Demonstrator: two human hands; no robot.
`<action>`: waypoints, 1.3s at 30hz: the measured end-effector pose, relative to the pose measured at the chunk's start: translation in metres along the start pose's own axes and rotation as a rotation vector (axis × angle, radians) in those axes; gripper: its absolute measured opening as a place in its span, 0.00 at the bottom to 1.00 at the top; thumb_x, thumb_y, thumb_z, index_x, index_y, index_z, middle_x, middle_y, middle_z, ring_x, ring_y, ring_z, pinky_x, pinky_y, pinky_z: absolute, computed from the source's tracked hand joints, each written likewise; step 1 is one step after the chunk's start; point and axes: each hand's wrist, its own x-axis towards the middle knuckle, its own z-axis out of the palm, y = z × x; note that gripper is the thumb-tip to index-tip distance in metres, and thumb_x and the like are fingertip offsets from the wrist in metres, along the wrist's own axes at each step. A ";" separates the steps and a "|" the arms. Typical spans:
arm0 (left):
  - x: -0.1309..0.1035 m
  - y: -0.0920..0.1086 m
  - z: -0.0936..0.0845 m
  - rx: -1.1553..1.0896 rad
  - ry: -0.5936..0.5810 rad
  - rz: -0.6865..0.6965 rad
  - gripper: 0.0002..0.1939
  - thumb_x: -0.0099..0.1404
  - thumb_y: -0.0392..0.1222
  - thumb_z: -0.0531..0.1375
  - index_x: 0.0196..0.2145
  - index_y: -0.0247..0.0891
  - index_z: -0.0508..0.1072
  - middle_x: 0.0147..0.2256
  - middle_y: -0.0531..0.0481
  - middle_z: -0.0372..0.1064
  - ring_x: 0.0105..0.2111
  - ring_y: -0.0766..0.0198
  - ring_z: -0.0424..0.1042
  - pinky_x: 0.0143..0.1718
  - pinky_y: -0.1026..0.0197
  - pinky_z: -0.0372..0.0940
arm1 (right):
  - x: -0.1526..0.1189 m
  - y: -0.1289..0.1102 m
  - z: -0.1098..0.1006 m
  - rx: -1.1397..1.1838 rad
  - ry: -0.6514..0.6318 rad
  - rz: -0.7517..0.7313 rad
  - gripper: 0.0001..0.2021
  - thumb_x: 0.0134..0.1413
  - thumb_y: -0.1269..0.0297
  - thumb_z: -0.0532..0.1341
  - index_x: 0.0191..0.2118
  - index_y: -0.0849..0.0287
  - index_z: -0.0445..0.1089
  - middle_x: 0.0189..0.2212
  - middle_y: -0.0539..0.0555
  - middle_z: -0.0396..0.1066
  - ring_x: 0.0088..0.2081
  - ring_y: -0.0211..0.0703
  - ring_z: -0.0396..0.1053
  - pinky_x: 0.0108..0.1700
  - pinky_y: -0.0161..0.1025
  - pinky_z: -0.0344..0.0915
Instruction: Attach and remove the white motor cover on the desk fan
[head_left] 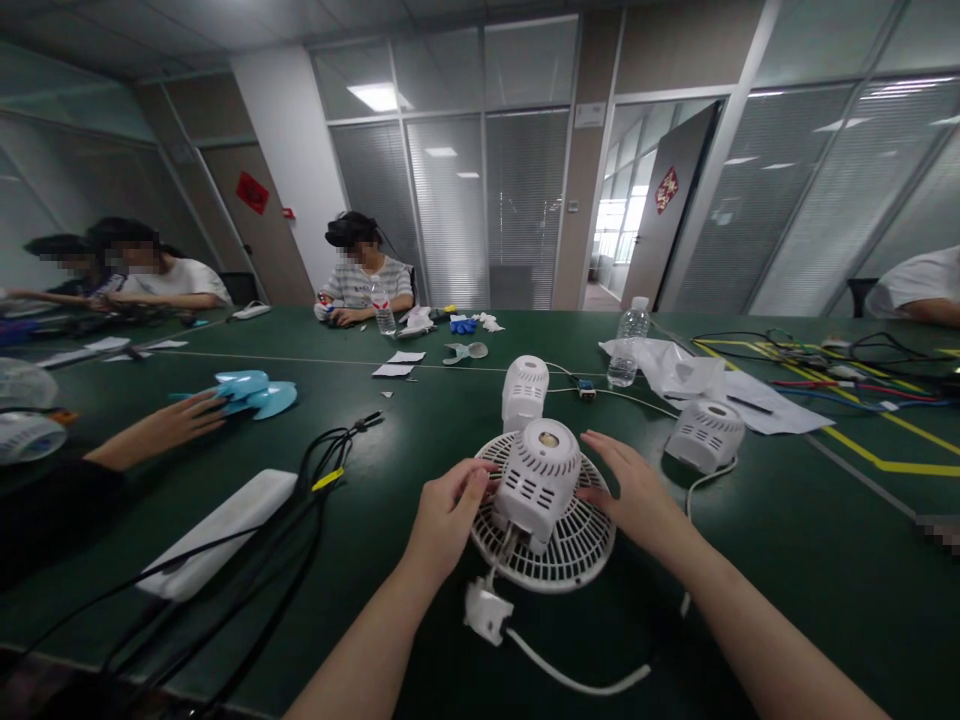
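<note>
A white fan grille (577, 548) lies on the dark green table, with a white vented motor housing (541, 470) standing on it. My left hand (451, 505) is at the left of the housing, its fingers bent close together over the grille's edge; whether they grip anything is hidden. To the right, my right hand (628, 490) has its fingers apart beside the housing and over the grille. A white bracket piece (487, 610) with a white cable lies in front of the grille. Just behind stands a second white housing (525, 390).
A third housing (705, 436) and a plastic bottle (628, 342) stand at the right, near papers (776, 402). At the left are a power strip (225, 530), black cables, and another person's hand (176, 420) by blue fan blades (259, 393). More people sit around the table.
</note>
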 end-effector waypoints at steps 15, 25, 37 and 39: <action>0.004 -0.007 0.002 0.559 -0.253 0.148 0.23 0.69 0.44 0.51 0.60 0.45 0.59 0.63 0.49 0.54 0.63 0.55 0.52 0.63 0.46 0.49 | -0.011 -0.019 -0.024 0.102 -0.365 -0.050 0.30 0.50 0.60 0.62 0.60 0.57 0.60 0.63 0.57 0.54 0.61 0.54 0.57 0.63 0.51 0.54; 0.003 -0.012 0.003 0.628 -0.259 0.112 0.29 0.69 0.47 0.51 0.65 0.48 0.48 0.66 0.49 0.44 0.66 0.52 0.44 0.64 0.41 0.45 | -0.014 -0.018 -0.004 0.088 -0.415 0.033 0.46 0.46 0.51 0.66 0.67 0.53 0.45 0.69 0.54 0.37 0.66 0.57 0.47 0.66 0.54 0.48; 0.001 -0.004 0.003 0.583 -0.219 0.126 0.28 0.69 0.44 0.49 0.65 0.45 0.48 0.65 0.49 0.49 0.65 0.56 0.48 0.65 0.45 0.45 | -0.013 -0.024 -0.001 0.140 -0.370 0.019 0.53 0.44 0.55 0.68 0.68 0.61 0.36 0.68 0.61 0.37 0.68 0.53 0.38 0.68 0.52 0.41; 0.001 -0.004 0.004 0.568 -0.228 0.141 0.28 0.69 0.43 0.49 0.65 0.45 0.50 0.64 0.49 0.51 0.65 0.57 0.49 0.65 0.46 0.46 | -0.012 -0.023 0.002 0.170 -0.357 -0.011 0.51 0.44 0.55 0.68 0.68 0.62 0.39 0.68 0.62 0.40 0.68 0.53 0.40 0.68 0.52 0.40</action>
